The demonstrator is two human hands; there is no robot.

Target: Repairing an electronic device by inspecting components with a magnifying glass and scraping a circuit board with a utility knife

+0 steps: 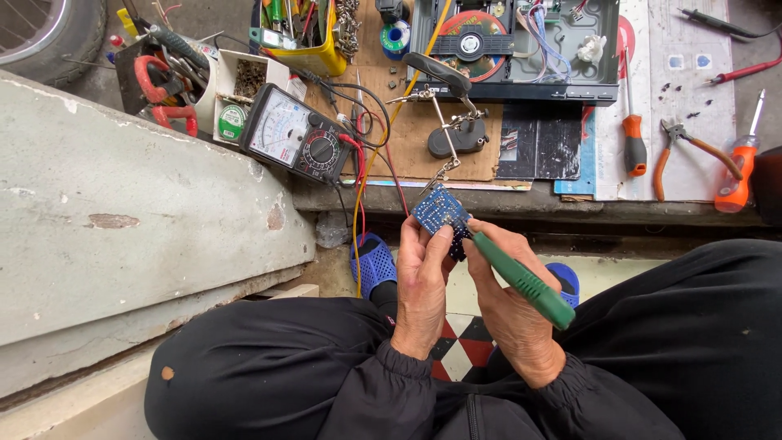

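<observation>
Along the surface [456,147], an opened disc player [513,49], an analog multimeter [297,138] and a helping-hand stand [456,134] are laid out. Below its edge, a small blue circuit board [440,210] is pinched in the left hand [422,285], while a green-handled tool [521,281] is gripped by the right hand [509,305], its tip at the board.

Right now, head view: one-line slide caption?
Left hand steadies a small blue circuit board while the right hand applies a green-handled tool to it, beside an analog multimeter.
</observation>
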